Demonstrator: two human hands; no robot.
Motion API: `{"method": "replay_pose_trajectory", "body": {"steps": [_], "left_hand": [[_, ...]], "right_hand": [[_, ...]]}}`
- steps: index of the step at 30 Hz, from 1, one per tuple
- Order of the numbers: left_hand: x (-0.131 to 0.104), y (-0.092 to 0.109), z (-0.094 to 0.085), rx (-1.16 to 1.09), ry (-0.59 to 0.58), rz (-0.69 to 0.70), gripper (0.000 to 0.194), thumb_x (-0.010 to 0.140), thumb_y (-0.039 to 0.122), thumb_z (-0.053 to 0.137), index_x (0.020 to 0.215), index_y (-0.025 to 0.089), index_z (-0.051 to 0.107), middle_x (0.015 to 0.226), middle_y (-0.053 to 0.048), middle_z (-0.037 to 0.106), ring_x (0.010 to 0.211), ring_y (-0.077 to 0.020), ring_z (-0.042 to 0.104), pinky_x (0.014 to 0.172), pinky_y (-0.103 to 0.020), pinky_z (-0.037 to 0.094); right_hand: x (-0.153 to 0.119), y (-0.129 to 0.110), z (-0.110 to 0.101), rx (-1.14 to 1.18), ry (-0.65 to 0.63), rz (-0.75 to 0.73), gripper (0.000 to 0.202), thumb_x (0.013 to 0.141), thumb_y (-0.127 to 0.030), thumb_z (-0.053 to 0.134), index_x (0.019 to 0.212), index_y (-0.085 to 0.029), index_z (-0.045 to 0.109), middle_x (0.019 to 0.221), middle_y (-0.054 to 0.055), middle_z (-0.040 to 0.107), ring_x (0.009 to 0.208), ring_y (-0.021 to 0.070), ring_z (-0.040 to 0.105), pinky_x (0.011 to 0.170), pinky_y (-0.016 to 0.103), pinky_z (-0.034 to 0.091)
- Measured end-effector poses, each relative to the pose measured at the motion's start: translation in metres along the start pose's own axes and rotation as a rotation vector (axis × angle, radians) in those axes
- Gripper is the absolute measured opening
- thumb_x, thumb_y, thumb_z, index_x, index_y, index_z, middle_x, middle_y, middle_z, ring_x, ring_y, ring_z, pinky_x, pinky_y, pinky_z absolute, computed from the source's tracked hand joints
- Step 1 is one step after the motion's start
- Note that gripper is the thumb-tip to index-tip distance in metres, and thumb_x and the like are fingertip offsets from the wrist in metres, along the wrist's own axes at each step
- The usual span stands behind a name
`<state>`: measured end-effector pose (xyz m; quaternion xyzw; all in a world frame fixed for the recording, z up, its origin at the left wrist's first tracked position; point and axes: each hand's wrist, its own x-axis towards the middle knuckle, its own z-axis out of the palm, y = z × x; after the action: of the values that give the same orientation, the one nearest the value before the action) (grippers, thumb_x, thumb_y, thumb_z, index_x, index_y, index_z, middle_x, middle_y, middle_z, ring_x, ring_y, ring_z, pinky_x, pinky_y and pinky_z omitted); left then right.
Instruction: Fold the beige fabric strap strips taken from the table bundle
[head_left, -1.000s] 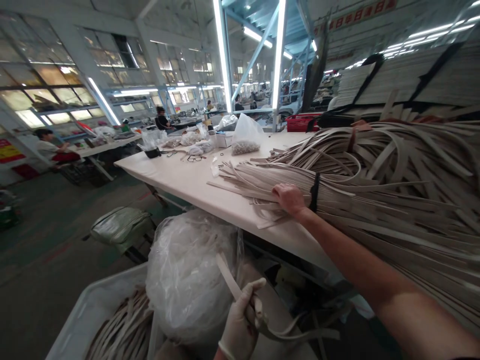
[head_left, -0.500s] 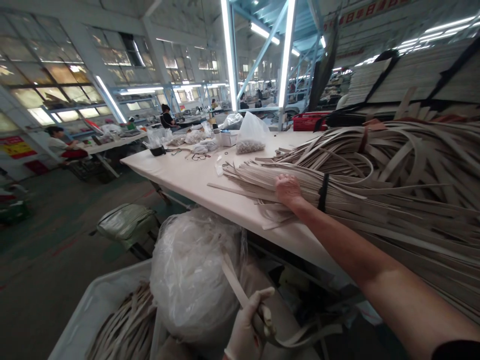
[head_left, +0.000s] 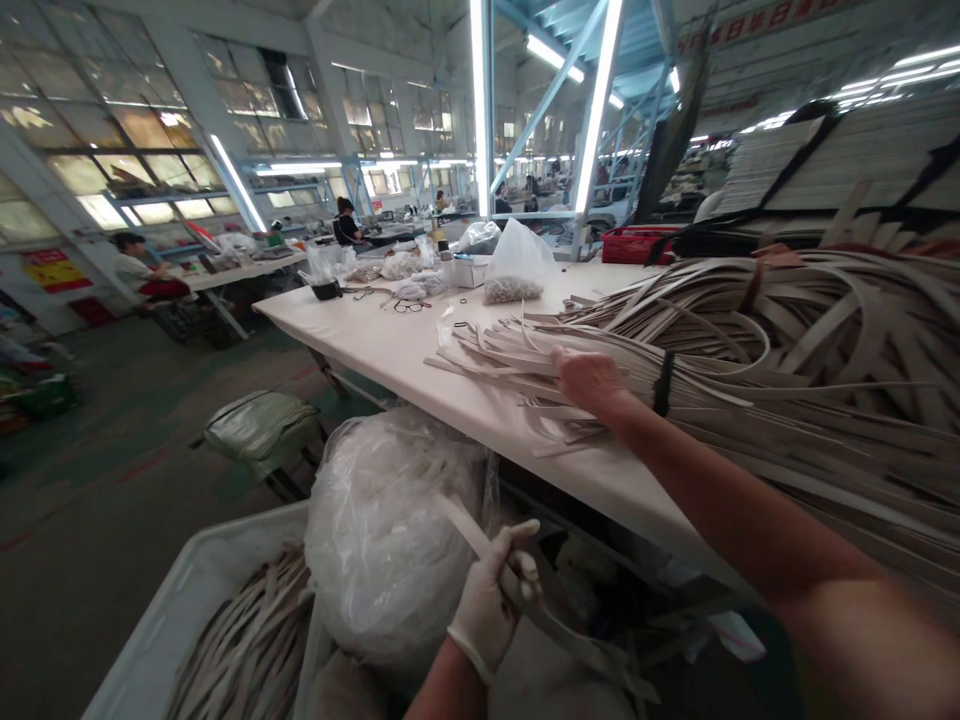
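My left hand (head_left: 491, 590), in a pale glove, is closed around a beige flat strap (head_left: 466, 525). One end of that strap points up and left across a clear plastic bag (head_left: 390, 540) of whitish material, and the rest hangs down to the right. Above the table, my bare right hand (head_left: 589, 380) has its fingers curled on the loose end of a bundle of beige straps (head_left: 495, 355); its fingertips are partly hidden. A black tie (head_left: 663, 383) wraps the bundle just right of this hand.
A white bin (head_left: 172, 600) holding more straps stands at lower left. On the table (head_left: 360, 335) are eyeglasses (head_left: 412, 307), a bag of small pieces (head_left: 514, 285) and a red basket (head_left: 626, 246). A covered stool (head_left: 262, 425) stands left. Several people sit farther back.
The view has turned slightly left, so the table and bundle appear shifted right. My left hand has risen a little with the strap. My right hand stays at the bundle, where strap ends have lifted.
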<state>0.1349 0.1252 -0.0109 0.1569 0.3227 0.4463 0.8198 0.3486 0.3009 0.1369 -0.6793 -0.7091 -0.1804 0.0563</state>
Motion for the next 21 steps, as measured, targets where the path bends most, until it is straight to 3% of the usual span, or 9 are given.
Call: {"method": "replay_pose_trajectory", "body": {"steps": [3,5,8,11,15,21], "left_hand": [[0.020,0.018,0.019,-0.082,-0.070,-0.050,0.049,0.087,0.048,0.069,0.118,0.010,0.071,0.076,-0.006,0.069,0.058,-0.0103,0.059,0.062,-0.024,0.046],[0.035,0.026,0.035,-0.134,-0.099,-0.085,0.044,0.093,0.047,0.060,0.119,0.012,0.069,0.095,-0.011,0.074,0.074,-0.0157,0.068,0.071,-0.027,0.051],[0.055,0.033,0.057,-0.198,-0.138,-0.075,0.042,0.097,0.047,0.052,0.120,0.015,0.066,0.109,-0.013,0.073,0.094,-0.0216,0.071,0.086,-0.035,0.053],[0.067,0.033,0.071,-0.252,-0.160,-0.042,0.045,0.100,0.046,0.048,0.124,0.012,0.065,0.106,-0.012,0.075,0.099,-0.0213,0.070,0.096,-0.035,0.051],[0.068,0.028,0.071,-0.261,-0.124,-0.106,0.054,0.102,0.047,0.041,0.121,0.003,0.067,0.104,-0.016,0.076,0.097,-0.0216,0.071,0.096,-0.032,0.052],[0.055,0.027,0.062,-0.347,0.061,-0.021,0.033,0.095,0.037,0.061,0.117,0.013,0.068,0.094,-0.008,0.077,0.076,-0.0158,0.072,0.082,-0.033,0.060]], "right_hand": [[-0.028,-0.014,-0.021,-0.034,-0.032,-0.052,0.021,0.093,-0.024,0.056,0.111,-0.015,0.060,0.099,0.016,0.074,0.084,0.0300,0.072,0.063,0.031,0.039],[-0.053,-0.023,-0.029,-0.052,-0.051,-0.080,0.017,0.092,-0.022,0.056,0.107,-0.016,0.060,0.095,0.015,0.074,0.082,0.0297,0.072,0.059,0.031,0.037],[-0.093,-0.033,-0.029,-0.028,-0.071,-0.140,0.012,0.090,-0.020,0.057,0.100,-0.018,0.062,0.090,0.012,0.073,0.077,0.0281,0.071,0.055,0.032,0.032],[-0.134,-0.036,-0.019,0.045,-0.073,-0.172,0.010,0.087,-0.023,0.061,0.097,-0.020,0.063,0.086,0.009,0.074,0.070,0.0259,0.070,0.052,0.033,0.028],[-0.183,-0.031,-0.002,0.177,-0.081,-0.144,0.011,0.085,-0.025,0.063,0.095,-0.023,0.061,0.079,0.005,0.075,0.064,0.0250,0.069,0.050,0.032,0.025],[-0.252,-0.036,0.011,0.408,-0.159,-0.099,0.010,0.091,-0.027,0.055,0.100,-0.024,0.058,0.074,0.001,0.074,0.062,0.0250,0.071,0.051,0.030,0.032]]}}
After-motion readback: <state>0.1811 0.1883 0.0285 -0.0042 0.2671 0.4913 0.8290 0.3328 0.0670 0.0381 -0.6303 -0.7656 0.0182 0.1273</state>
